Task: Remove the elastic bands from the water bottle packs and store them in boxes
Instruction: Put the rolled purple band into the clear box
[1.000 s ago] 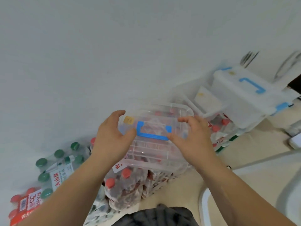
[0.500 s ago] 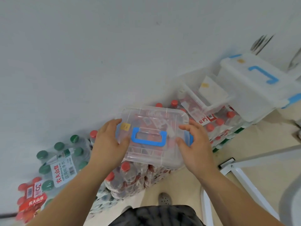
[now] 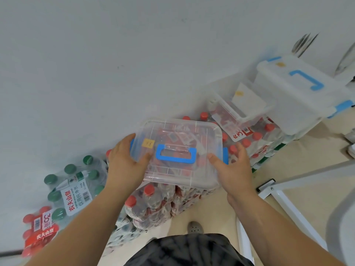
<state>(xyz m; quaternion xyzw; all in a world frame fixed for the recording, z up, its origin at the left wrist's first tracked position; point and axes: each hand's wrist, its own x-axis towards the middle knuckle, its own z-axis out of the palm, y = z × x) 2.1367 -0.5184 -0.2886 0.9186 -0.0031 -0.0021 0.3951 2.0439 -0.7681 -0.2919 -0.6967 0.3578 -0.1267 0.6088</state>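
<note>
A clear plastic box (image 3: 203, 139) with a blue handle (image 3: 175, 156) and blue side latches sits on top of stacked packs of red-capped water bottles (image 3: 151, 204). My left hand (image 3: 125, 162) grips its left end, thumb on the lid near a yellow sticker. My right hand (image 3: 232, 166) holds its right end beside the blue latch. No elastic bands are visible.
Green-capped bottle packs (image 3: 75, 187) and a red-labelled pack (image 3: 40, 229) lie at the left by the white wall. At the right an open clear box (image 3: 240, 114) and a larger lidded white box (image 3: 294, 96) rest on more packs. A white metal frame (image 3: 284, 200) stands on the floor.
The box has come down and toward the stacked packs in both hands, and the camera has tilted lower, showing my foot and the floor.
</note>
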